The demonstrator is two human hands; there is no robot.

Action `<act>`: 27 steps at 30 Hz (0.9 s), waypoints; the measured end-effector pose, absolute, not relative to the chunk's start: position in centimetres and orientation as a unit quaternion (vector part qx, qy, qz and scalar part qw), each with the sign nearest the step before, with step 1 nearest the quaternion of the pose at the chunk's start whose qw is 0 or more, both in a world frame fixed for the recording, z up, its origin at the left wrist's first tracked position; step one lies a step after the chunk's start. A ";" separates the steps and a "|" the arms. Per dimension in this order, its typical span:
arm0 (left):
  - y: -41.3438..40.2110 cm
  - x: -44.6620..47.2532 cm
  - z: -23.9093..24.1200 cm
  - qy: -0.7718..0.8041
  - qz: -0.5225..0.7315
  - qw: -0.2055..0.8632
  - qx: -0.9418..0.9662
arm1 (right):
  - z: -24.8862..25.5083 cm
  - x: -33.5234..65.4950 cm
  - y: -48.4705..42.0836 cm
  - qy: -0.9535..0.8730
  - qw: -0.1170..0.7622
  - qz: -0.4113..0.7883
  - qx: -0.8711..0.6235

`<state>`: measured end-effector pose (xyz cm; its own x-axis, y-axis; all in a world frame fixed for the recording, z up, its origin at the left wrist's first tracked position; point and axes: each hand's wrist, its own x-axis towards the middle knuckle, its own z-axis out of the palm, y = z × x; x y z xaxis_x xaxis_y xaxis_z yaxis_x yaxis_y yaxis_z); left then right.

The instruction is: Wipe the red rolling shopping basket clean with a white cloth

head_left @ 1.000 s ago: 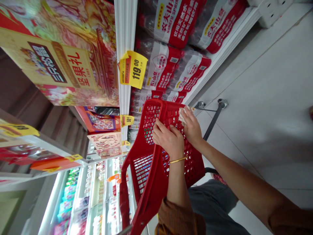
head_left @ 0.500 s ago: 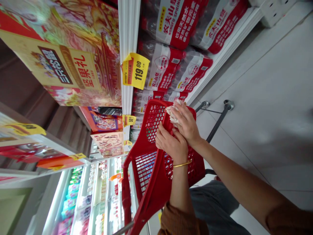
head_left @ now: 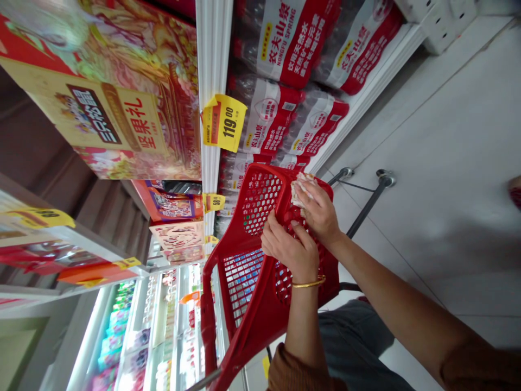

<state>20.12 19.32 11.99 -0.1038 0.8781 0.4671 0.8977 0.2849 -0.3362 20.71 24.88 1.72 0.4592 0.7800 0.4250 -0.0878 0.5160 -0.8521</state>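
Note:
A red plastic shopping cart (head_left: 260,304) with perforated walls fills the middle of the head view, which is turned sideways. My left hand (head_left: 291,247), with a gold bangle on its wrist, has its fingers bent over the cart's edge and its thumb apart. Beside it my right hand (head_left: 319,214) presses a crumpled whitish cloth or wipe (head_left: 300,191) against the cart's red wall. The fingers lie over the cloth and hide part of it. A small gap shows between the two hands.
Packs of bottled water (head_left: 280,108) line the low shelf beyond the cart. Boxed snacks (head_left: 122,108) stand on the shelf above, with yellow price tags (head_left: 225,123) on its edge. Cart wheels (head_left: 386,177) rest on the tiled floor (head_left: 448,179). A lit display (head_left: 158,326) is farther off.
My right hand has slid the cloth slightly right and down along the cart wall. The hands, touching before, are now slightly apart. A dark reddish shape has appeared at the right edge.

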 end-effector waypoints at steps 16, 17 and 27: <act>19.3 19.1 11.8 -0.739 -0.018 0.319 -0.593 | -1.4 21.4 23.3 -0.379 0.701 0.357 -0.488; 19.3 19.1 11.7 -0.740 -0.018 0.320 -0.592 | -0.5 21.6 23.5 -0.372 0.704 0.353 -0.491; 19.1 19.9 11.6 -0.737 -0.029 0.324 -0.592 | 6.0 23.3 26.5 -0.458 0.738 0.334 -0.365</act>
<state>19.87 19.13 11.61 -0.0888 0.8547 0.5114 0.8919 0.2968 -0.3411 23.34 26.50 5.99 0.3567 0.8284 0.4319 -0.1591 0.5094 -0.8457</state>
